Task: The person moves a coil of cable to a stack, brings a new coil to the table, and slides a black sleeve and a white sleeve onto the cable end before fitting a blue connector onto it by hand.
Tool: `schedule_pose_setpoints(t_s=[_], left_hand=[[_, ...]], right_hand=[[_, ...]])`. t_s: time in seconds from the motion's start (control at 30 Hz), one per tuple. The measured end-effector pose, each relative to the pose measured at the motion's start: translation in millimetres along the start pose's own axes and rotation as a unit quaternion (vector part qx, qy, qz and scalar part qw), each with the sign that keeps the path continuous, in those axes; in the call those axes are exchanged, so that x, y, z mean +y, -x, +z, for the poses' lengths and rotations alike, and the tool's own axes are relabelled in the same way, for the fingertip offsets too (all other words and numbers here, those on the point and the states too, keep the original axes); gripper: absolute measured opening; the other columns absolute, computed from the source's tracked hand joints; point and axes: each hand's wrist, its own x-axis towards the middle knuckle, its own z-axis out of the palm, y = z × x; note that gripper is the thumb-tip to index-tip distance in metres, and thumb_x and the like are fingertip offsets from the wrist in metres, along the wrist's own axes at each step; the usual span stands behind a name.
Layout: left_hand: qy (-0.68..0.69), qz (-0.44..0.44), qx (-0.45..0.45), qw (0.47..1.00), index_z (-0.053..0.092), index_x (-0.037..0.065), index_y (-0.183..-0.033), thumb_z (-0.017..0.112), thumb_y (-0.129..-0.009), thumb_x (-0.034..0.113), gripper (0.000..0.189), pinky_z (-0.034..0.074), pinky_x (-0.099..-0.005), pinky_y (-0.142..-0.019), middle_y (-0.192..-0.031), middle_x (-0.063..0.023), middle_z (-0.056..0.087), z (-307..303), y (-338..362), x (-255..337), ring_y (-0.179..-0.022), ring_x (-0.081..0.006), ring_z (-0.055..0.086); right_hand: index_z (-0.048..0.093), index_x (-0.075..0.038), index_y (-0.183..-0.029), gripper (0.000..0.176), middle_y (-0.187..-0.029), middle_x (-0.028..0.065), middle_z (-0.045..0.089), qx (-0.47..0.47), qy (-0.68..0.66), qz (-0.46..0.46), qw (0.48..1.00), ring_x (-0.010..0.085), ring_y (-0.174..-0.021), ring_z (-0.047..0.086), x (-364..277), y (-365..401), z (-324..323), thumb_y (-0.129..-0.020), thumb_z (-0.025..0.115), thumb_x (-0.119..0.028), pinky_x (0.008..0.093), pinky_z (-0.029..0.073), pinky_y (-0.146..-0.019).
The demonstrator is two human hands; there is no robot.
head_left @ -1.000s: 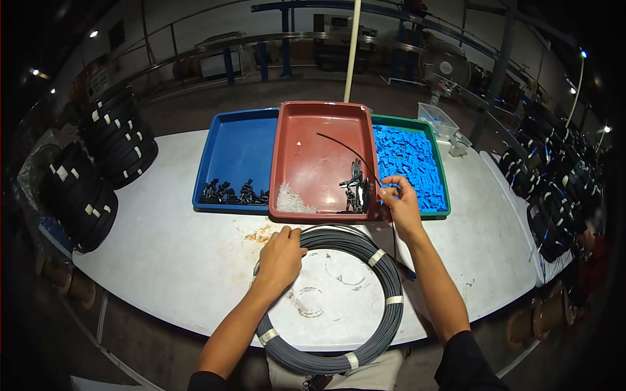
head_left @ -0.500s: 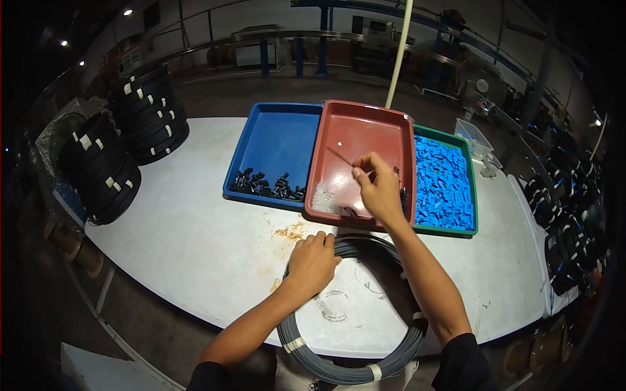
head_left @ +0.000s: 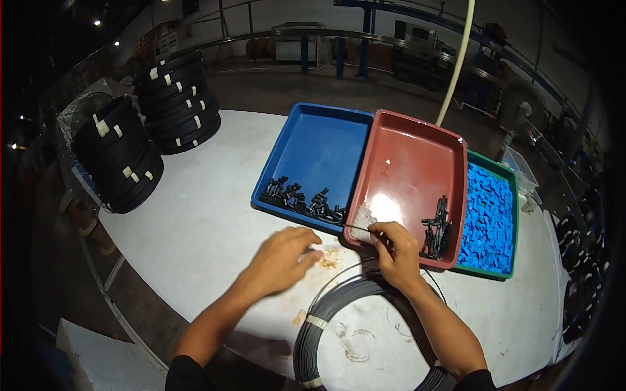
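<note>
Between the thumb and fingers of my right hand (head_left: 398,257) is the free end of a thin dark cable (head_left: 357,227), pointing left across the front rim of the red tray (head_left: 417,156). The cable loops off a taped coil (head_left: 310,348) lying on the table under my right forearm. To the left, my left hand (head_left: 282,259) hovers over the table, fingers apart and holding nothing. Small black connector pieces (head_left: 297,201) lie in the front of the blue tray (head_left: 326,150). Black parts (head_left: 437,228) and small clear pieces (head_left: 362,218) sit in the red tray.
A green tray (head_left: 515,228) full of blue pieces (head_left: 486,215) stands at the right. Two stacks of taped black coils (head_left: 120,156) occupy the table's left end. A clear plastic box (head_left: 521,173) is behind the green tray, and more coils (head_left: 580,280) hang at the right edge.
My left hand has come off the coil and moved left. My right hand has come down from above the red tray to its front edge with the cable end. The view has shifted left.
</note>
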Motion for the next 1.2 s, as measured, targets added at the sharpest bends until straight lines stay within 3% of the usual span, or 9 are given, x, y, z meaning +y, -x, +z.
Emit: schedule_pose_setpoints(t_s=[0.17,0.4,0.53,0.63,0.87,0.97,1.03,1.2], left_hand=[[-0.025,-0.040,0.067,0.997,0.073,-0.001,-0.100,0.066,-0.089,0.012,0.018,0.053,-0.0428,-0.087,-0.097,-0.0172,0.073,-23,-28,-53,-0.095,-0.0358,0.067],[-0.052,-0.005,0.055,0.997,0.075,0.002,-0.105,0.069,-0.090,0.010,0.019,0.052,-0.0418,-0.092,-0.106,-0.0155,0.074,-13,-83,-96,-0.101,-0.0338,0.068],[-0.091,0.052,0.014,0.994,0.076,0.005,-0.107,0.073,-0.088,0.016,0.023,0.052,-0.0419,-0.092,-0.105,-0.0133,0.074,3,-102,-97,-0.101,-0.0326,0.067],[-0.133,0.027,-0.002,0.991,0.076,0.006,-0.108,0.075,-0.086,0.018,0.024,0.052,-0.0418,-0.090,-0.104,-0.0126,0.075,9,-110,-93,-0.101,-0.0315,0.067],[-0.078,-0.010,0.004,0.997,0.075,0.004,-0.101,0.078,-0.084,0.016,0.022,0.051,-0.0425,-0.088,-0.098,-0.0132,0.074,13,-114,-96,-0.099,-0.0312,0.066],[-0.060,0.027,0.026,0.998,0.074,0.003,-0.098,0.078,-0.083,0.013,0.019,0.052,-0.0428,-0.083,-0.093,-0.0144,0.073,15,-115,-102,-0.093,-0.0329,0.067],[-0.029,-0.016,0.011,0.999,0.073,0.001,-0.097,0.079,-0.081,0.011,0.020,0.053,-0.0423,-0.079,-0.090,-0.0163,0.072,13,-116,-102,-0.086,-0.0339,0.068],[-0.017,-0.028,0.034,0.999,0.074,0.000,-0.093,0.078,-0.080,0.008,0.016,0.053,-0.0403,-0.078,-0.090,-0.0176,0.073,16,-115,-99,-0.085,-0.0325,0.070]], right_hand=[[0.066,0.002,-0.100,0.017,-0.092,0.0191,0.066,-0.033,-0.004,-0.030,0.999,0.0342,-0.080,0.068,1,3,7,-0.085,0.064,0.009,0.0376,0.054,-0.071],[0.069,0.000,-0.097,0.015,-0.090,0.0137,0.068,-0.086,0.010,-0.052,0.995,0.0320,-0.081,0.069,-1,3,7,-0.083,0.069,0.004,0.0372,0.056,-0.072],[0.071,-0.001,-0.096,0.013,-0.086,0.0120,0.068,-0.098,0.027,-0.072,0.992,0.0304,-0.075,0.068,3,4,8,-0.083,0.074,-0.002,0.0378,0.055,-0.068],[0.071,-0.001,-0.096,0.013,-0.085,0.0125,0.068,-0.114,0.032,-0.046,0.992,0.0305,-0.075,0.067,1,4,6,-0.083,0.074,-0.002,0.0379,0.054,-0.068],[0.070,0.000,-0.097,0.014,-0.090,0.0144,0.068,-0.101,0.007,-0.067,0.993,0.0315,-0.081,0.067,2,3,9,-0.083,0.073,0.001,0.0386,0.054,-0.073],[0.069,0.000,-0.100,0.020,-0.092,0.0144,0.068,-0.093,0.012,-0.087,0.992,0.0320,-0.082,0.067,0,4,9,-0.081,0.072,0.004,0.0387,0.055,-0.074],[0.068,-0.001,-0.104,0.028,-0.094,0.0137,0.068,-0.099,0.048,-0.082,0.991,0.0319,-0.083,0.067,-2,4,8,-0.077,0.070,0.006,0.0391,0.055,-0.074],[0.067,-0.001,-0.105,0.033,-0.095,0.0131,0.067,-0.103,0.086,-0.128,0.983,0.0315,-0.084,0.067,1,6,6,-0.072,0.070,0.005,0.0399,0.054,-0.073]])
